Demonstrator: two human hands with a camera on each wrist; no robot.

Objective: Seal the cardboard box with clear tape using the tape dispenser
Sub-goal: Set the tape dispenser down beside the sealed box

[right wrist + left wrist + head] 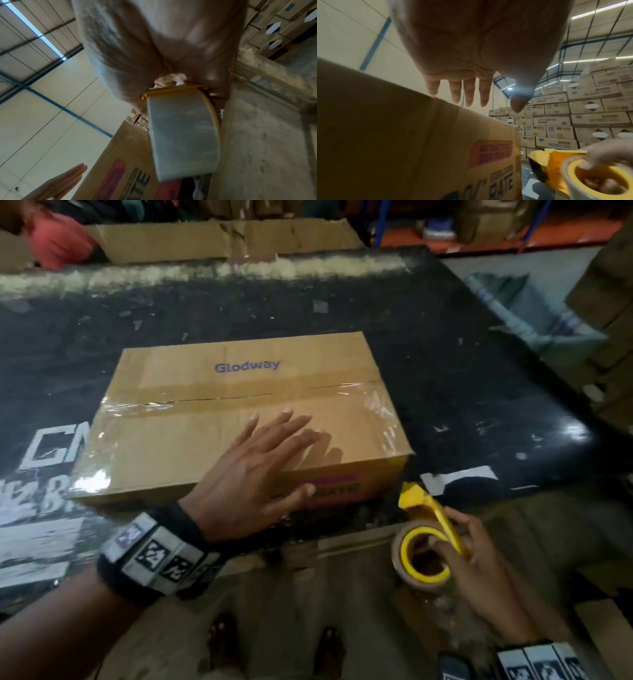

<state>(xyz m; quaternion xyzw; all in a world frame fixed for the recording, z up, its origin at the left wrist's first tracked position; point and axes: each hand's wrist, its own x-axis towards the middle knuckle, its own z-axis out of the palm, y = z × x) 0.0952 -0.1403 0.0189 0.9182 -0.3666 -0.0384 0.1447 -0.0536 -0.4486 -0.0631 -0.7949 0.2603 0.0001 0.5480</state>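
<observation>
A brown cardboard box (219, 405) marked Glodway lies on the black table, its flaps down and clear tape along the centre seam and both ends. My left hand (260, 470) lies over its near right corner with straight, spread fingers (469, 94), the thumb down the front face. In the left wrist view the box (393, 128) fills the lower left. My right hand (479, 563) grips the yellow tape dispenser (431, 515) with its roll of clear tape (183, 135), held below the table's near edge, right of the box and apart from it.
The black table (445, 378) carries scraps of old tape and white lettering at the left. A flattened carton (219, 241) lies beyond its far edge. Stacked cartons (583, 116) rise at the right. My feet show on the brown floor (281, 604) below.
</observation>
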